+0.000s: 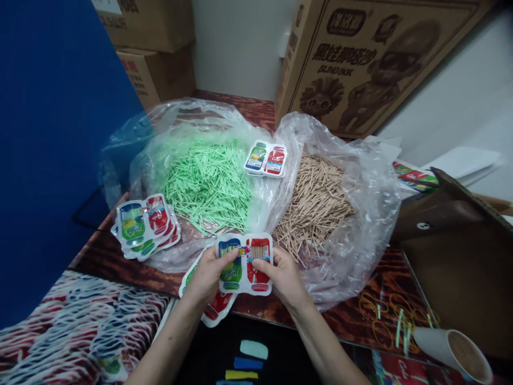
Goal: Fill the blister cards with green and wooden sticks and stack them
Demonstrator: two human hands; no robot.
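Left hand [208,271] and right hand [287,274] grip a bottle-printed pack [244,275] between them, 1 at each side, above the near edge of the counter [390,283]. This pack appears filled: sticks show in its 2 windows [260,252], green in the green half, tan in the red. Similar packs lie in a pile [143,227] at left, but plenty remains loose: heaps of green sticks [208,184] and tan sticks [316,203] on plastic bags [374,184]. White-edged and glossy, the pack looks flat and cleanly printed
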